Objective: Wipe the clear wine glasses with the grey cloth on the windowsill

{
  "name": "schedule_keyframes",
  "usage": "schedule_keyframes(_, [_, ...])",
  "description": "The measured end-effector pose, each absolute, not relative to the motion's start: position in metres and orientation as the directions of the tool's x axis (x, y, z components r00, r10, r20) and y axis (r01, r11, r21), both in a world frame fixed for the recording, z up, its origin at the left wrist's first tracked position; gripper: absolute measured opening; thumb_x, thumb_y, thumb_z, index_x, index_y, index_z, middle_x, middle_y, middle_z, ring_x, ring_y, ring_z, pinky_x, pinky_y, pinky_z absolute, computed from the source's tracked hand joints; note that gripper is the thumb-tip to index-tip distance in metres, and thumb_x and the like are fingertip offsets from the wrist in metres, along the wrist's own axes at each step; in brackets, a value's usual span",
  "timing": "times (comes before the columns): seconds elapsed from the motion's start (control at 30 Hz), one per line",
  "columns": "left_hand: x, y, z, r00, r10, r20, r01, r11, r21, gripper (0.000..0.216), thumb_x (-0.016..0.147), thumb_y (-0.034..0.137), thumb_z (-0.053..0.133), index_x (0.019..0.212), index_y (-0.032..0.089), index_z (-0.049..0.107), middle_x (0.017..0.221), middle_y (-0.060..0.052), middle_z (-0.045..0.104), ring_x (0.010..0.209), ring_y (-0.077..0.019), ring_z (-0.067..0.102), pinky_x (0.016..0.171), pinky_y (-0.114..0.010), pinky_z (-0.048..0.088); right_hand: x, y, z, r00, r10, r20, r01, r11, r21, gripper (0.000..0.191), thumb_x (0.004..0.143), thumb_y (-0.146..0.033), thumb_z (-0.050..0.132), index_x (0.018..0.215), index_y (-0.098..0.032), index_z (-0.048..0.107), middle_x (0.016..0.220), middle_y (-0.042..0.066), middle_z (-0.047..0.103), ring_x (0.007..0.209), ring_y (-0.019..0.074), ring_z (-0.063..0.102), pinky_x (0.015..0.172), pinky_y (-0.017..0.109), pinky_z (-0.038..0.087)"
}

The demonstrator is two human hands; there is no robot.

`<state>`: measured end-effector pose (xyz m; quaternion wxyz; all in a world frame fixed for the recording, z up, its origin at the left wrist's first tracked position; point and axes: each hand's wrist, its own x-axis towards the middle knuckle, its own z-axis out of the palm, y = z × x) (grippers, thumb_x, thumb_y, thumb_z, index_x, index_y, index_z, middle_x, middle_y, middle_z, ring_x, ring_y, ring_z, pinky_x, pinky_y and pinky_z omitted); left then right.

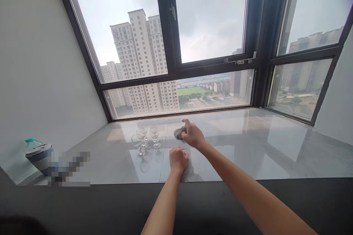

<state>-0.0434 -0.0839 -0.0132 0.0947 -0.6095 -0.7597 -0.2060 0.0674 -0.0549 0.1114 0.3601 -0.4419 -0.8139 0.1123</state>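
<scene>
Well, glossy sill (248, 150) blw window (212, 25); R hand (193, 134) gripping cloth (178, 133), L hand (178, 159) hold unclear.

A glossy, pale-grey tiled window ledge (248, 150) is bearing a cluster of clear, stemmed glasses (142, 136). A dark, tapered container (40, 157) is standing at its left end.
</scene>
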Motion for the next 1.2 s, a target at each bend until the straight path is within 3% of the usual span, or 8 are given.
schedule_keyframes(0.17, [-0.043,-0.084,-0.012,-0.25,0.888,0.387,0.963,0.186,0.195,0.023,0.086,0.025,0.05,0.082,0.013,0.07,0.089,-0.012,0.066,0.094,-0.0241,0.061,0.084,-0.034,0.04,0.062,-0.064,0.111,-0.322,0.809,0.492,0.62,0.573,-0.537,0.065,0.08,-0.047,0.061,0.136,-0.021,0.042,0.095,0.007,0.067,0.105,0.027,0.055,0.065,0.028,0.037])
schedule_keyframes(0.3, [-0.042,-0.085,-0.011,-0.254,0.889,0.38,0.964,0.2,0.176,0.024,0.086,0.024,0.05,0.083,0.014,0.07,0.091,-0.012,0.067,0.095,-0.0238,0.06,0.085,-0.034,0.04,0.057,-0.061,0.108,-0.29,0.824,0.487,0.638,0.546,-0.543,0.067,0.075,-0.029,0.06,0.138,-0.02,0.04,0.092,0.008,0.068,0.114,0.03,0.048,0.065,0.028,0.038])
schedule_keyframes(0.4, [-0.043,-0.084,-0.012,-0.233,0.891,0.389,0.969,0.179,0.17,0.023,0.086,0.024,0.05,0.079,0.014,0.07,0.09,-0.011,0.067,0.094,-0.0237,0.06,0.083,-0.034,0.039,0.058,-0.054,0.107,-0.242,0.867,0.436,0.636,0.481,-0.604,0.079,0.071,-0.02,0.058,0.145,-0.019,0.03,0.094,0.007,0.067,0.113,0.03,0.049,0.069,0.029,0.04])
schedule_keyframes(0.53, [-0.044,-0.084,-0.013,-0.21,0.893,0.397,0.973,0.153,0.171,0.021,0.085,0.022,0.052,0.078,0.014,0.07,0.089,-0.011,0.067,0.094,-0.024,0.06,0.082,-0.034,0.039,0.063,-0.046,0.11,-0.251,0.898,0.361,0.61,0.436,-0.662,0.101,0.065,-0.016,0.062,0.152,-0.016,0.009,0.107,0.009,0.065,0.099,0.0254,0.058,0.074,0.029,0.042])
schedule_keyframes(0.63, [-0.044,-0.085,-0.012,-0.213,0.897,0.388,0.973,0.159,0.166,0.021,0.085,0.022,0.052,0.08,0.013,0.07,0.088,-0.011,0.066,0.093,-0.0236,0.06,0.082,-0.033,0.039,0.067,-0.042,0.113,-0.276,0.917,0.287,0.597,0.398,-0.696,0.106,0.066,-0.021,0.065,0.153,-0.014,0.005,0.119,0.018,0.061,0.085,0.023,0.062,0.065,0.028,0.043])
schedule_keyframes(0.77, [-0.043,-0.087,-0.008,-0.21,0.907,0.365,0.974,0.162,0.158,0.022,0.086,0.021,0.05,0.08,0.014,0.071,0.088,-0.011,0.066,0.093,-0.0229,0.06,0.081,-0.032,0.04,0.072,-0.039,0.111,-0.27,0.912,0.309,0.564,0.41,-0.716,0.1,0.067,-0.017,0.061,0.152,-0.011,0.008,0.101,0.011,0.067,0.077,0.0208,0.061,0.063,0.027,0.042])
schedule_keyframes(1.0, [-0.043,-0.086,-0.01,-0.209,0.898,0.386,0.974,0.158,0.161,0.025,0.085,0.022,0.05,0.081,0.016,0.073,0.089,-0.011,0.067,0.094,-0.0233,0.06,0.083,-0.033,0.04,0.075,-0.043,0.108,-0.261,0.701,0.664,0.483,0.69,-0.539,0.08,0.069,-0.006,0.049,0.145,-0.015,0.026,0.099,0.006,0.065,0.093,0.0204,0.055,0.078,0.03,0.043])
schedule_keyframes(1.2, [-0.044,-0.084,-0.012,-0.21,0.892,0.401,0.974,0.155,0.165,0.024,0.084,0.021,0.049,0.08,0.014,0.072,0.09,-0.011,0.067,0.094,-0.0236,0.06,0.083,-0.034,0.039,0.071,-0.047,0.114,-0.428,0.731,0.531,0.556,0.676,-0.483,0.078,0.068,-0.004,0.051,0.143,-0.012,0.032,0.085,0.004,0.067,0.079,0.0186,0.058,0.066,0.026,0.038])
